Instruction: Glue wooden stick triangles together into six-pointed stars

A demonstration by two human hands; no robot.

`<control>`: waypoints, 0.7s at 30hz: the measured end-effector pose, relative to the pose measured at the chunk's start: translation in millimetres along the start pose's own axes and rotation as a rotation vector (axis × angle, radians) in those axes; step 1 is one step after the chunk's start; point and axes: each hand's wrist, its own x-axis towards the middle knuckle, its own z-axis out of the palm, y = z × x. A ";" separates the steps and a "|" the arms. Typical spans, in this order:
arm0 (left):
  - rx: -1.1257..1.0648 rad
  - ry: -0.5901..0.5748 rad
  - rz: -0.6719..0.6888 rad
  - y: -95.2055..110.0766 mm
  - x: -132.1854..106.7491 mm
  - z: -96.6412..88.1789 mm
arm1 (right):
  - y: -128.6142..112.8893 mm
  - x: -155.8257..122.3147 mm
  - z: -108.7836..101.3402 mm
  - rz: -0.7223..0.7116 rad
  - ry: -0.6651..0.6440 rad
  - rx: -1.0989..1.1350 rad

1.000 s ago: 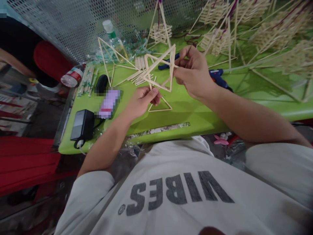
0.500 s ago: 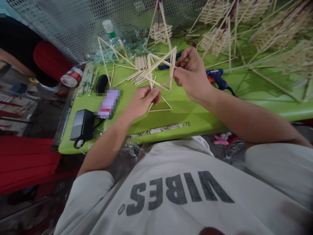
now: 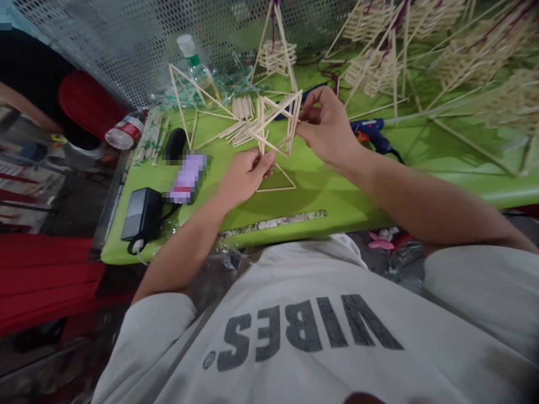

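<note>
A frame of thin wooden sticks (image 3: 278,110), built of crossing triangles, is held up over the green table. My left hand (image 3: 246,171) pinches its lower left corner between thumb and fingers. At its right side, my right hand (image 3: 322,120) has thumb and forefinger closed on a stick edge. Below the frame a small stick triangle (image 3: 275,189) shows on the table, partly hidden by my left hand. Loose sticks (image 3: 239,132) lie behind the frame, beside a short bundle of sticks (image 3: 243,108). To the right of my right hand rests a blue glue gun (image 3: 373,132).
Finished-looking stick structures (image 3: 374,73) with purple cords crowd the back right. A larger stick frame (image 3: 182,106) and a bottle (image 3: 197,70) stand at the back left. A phone (image 3: 188,177), power bank (image 3: 141,216) and black object (image 3: 175,144) lie left. Another person's arm is far left.
The stick frame has tilted and its top has come down slightly. My right hand has shifted a little left and down with it, while my left hand stays nearly in place.
</note>
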 end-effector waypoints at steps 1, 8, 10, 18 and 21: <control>-0.029 -0.003 -0.005 -0.7 0.7 0.0 | -0.6 0.4 -1.4 -0.010 -0.014 -0.002; -0.213 0.070 -0.047 -7.8 8.5 -1.6 | -27.7 -1.8 -5.9 0.030 -0.035 -0.011; -0.260 0.076 -0.046 -9.1 9.9 -2.3 | -33.3 -1.7 -7.3 0.030 -0.050 0.020; -0.294 0.100 -0.087 -6.8 9.9 -2.8 | -28.6 -3.7 -6.4 -0.186 -0.015 -0.081; -0.322 0.092 -0.063 -8.4 10.5 -3.3 | -28.5 -6.5 -3.7 -0.224 0.043 -0.168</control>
